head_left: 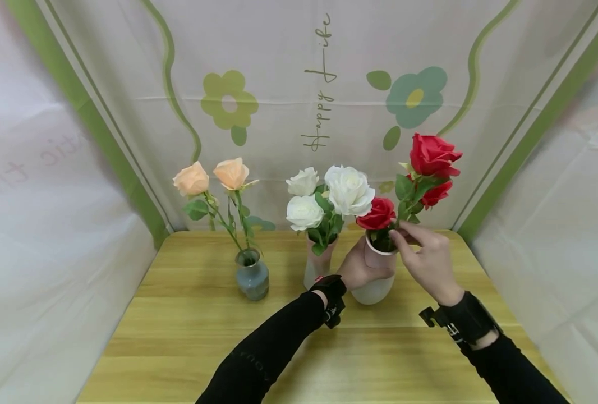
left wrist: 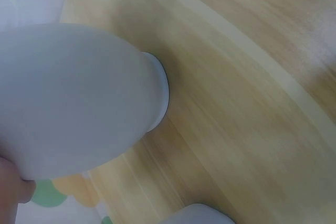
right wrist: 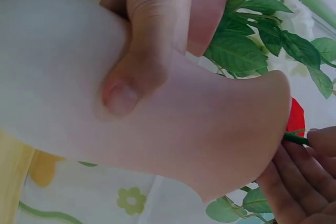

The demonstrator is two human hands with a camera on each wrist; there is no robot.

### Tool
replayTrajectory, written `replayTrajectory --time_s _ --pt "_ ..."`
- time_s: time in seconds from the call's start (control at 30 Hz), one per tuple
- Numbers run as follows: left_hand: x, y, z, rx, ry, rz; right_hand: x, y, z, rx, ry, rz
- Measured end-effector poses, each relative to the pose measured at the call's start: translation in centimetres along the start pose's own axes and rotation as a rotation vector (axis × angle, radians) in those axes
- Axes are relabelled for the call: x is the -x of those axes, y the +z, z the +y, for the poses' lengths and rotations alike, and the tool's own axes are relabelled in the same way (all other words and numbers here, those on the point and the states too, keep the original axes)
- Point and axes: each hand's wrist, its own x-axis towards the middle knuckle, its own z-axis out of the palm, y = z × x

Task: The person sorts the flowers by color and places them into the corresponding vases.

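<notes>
A pink-and-white vase (head_left: 373,292) stands at the right with a red rose (head_left: 377,214) at its mouth. My left hand (head_left: 361,266) grips this vase around its middle; the thumb (right wrist: 123,98) lies across its side in the right wrist view. At the rim, my right hand (head_left: 427,262) pinches a green rose stem (right wrist: 296,138) between thumb and fingers. Above that hand rise two more red roses (head_left: 434,155) with green leaves. The stem's lower end is hidden by the vase. In the left wrist view the vase's rounded body (left wrist: 79,98) and narrow foot show over the tabletop.
Close on the left stands a slimmer pink-and-white vase (head_left: 319,264) with white roses (head_left: 350,191). Farther left is a small blue-grey vase (head_left: 252,279) with two peach roses (head_left: 231,173). A printed cloth (head_left: 279,50) hangs behind the wooden table (head_left: 188,336).
</notes>
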Motion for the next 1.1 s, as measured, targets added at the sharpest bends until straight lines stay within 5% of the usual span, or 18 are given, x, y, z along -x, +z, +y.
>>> replayTrajectory --time_s 0.27,0.43,0.83,1.1 --pt "0.1 -0.1 0.1 -0.008 -0.017 0.005 0.4 0.2 -0.4 0.074 -0.016 -0.009" --pt "0.2 -0.1 -0.1 0.001 -0.036 0.014 1.1 0.4 -0.6 0.064 -0.043 0.069" --pt "0.0 -0.3 0.0 0.056 0.078 -0.025 3.9 0.2 -0.6 0.070 -0.074 0.144" --pt "-1.0 -0.3 -3.2 -0.109 0.077 0.020 5.7 -0.4 -0.5 0.085 -0.053 0.090"
